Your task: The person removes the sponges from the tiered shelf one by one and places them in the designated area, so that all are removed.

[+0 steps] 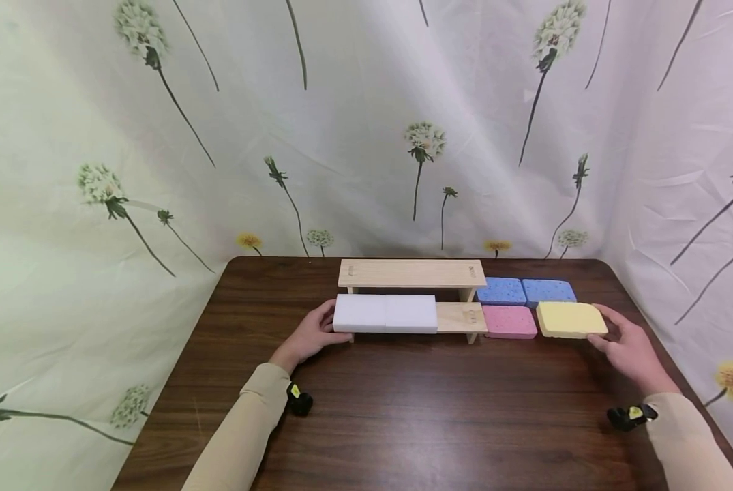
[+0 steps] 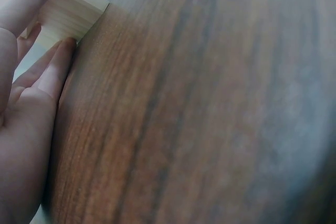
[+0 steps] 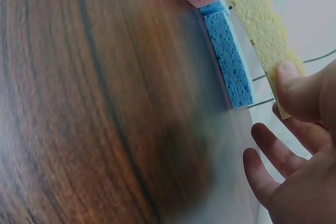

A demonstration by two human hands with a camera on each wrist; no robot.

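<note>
A two-step wooden shelf (image 1: 410, 274) stands near the table's back edge. Two white sponge-like blocks (image 1: 360, 314) lie side by side on its lower step, leaving bare wood at the right. My left hand (image 1: 309, 335) grips the left end of that step, thumb at the front and fingers behind; in the left wrist view its fingers meet the wooden end panel (image 2: 79, 11). With thumb and fingers my right hand (image 1: 633, 351) pinches the right end of a yellow sponge (image 1: 570, 320). The right wrist view shows this sponge raised above the table, its remaining fingers spread below.
Right of the shelf lie a pink sponge (image 1: 510, 322) and, behind it, two blue sponges (image 1: 500, 291). The dark wood-grain table (image 1: 427, 416) reaches back to a white curtain (image 1: 354, 136) printed with dandelions, which also hangs at both sides.
</note>
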